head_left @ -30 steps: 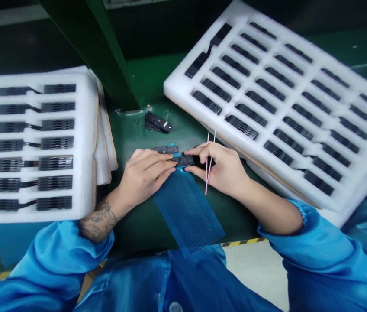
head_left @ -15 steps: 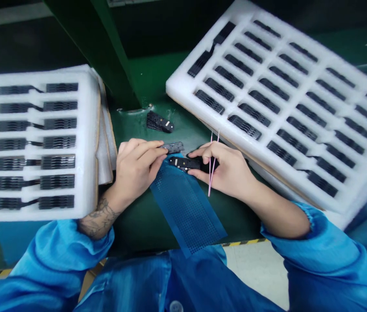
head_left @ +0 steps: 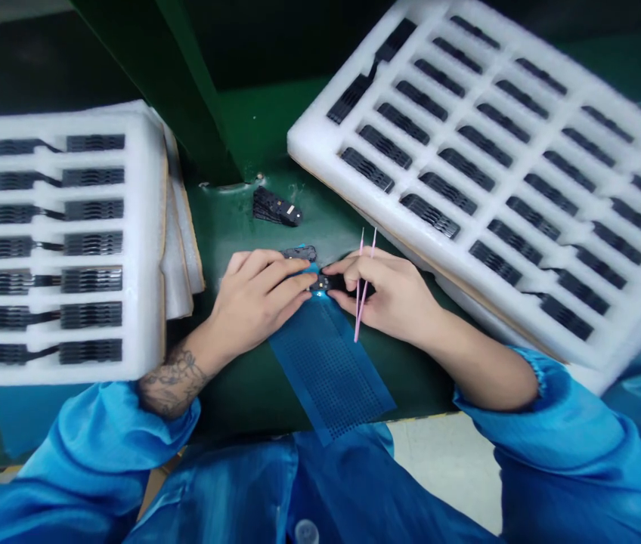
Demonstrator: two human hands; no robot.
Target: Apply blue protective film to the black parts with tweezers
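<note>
My left hand has its fingers closed on the left end of a small black part with light marks on it. At the part's right end, the thumb and fingertips of my right hand pinch it. Pink tweezers are also held in my right hand, tips pointing away from me. Under the part lies the top end of a blue sheet with rows of small holes. Another black part lies just beyond my left fingertips. My left fingers cover much of the held part.
A fanned pile of black parts lies farther back on the green table. White foam trays with black pieces in slots stand on the left and right. A green post rises behind.
My left hand has moved right, from beside the farther black part onto the left end of the one in my right hand. The tweezers have shifted slightly left with my right hand.
</note>
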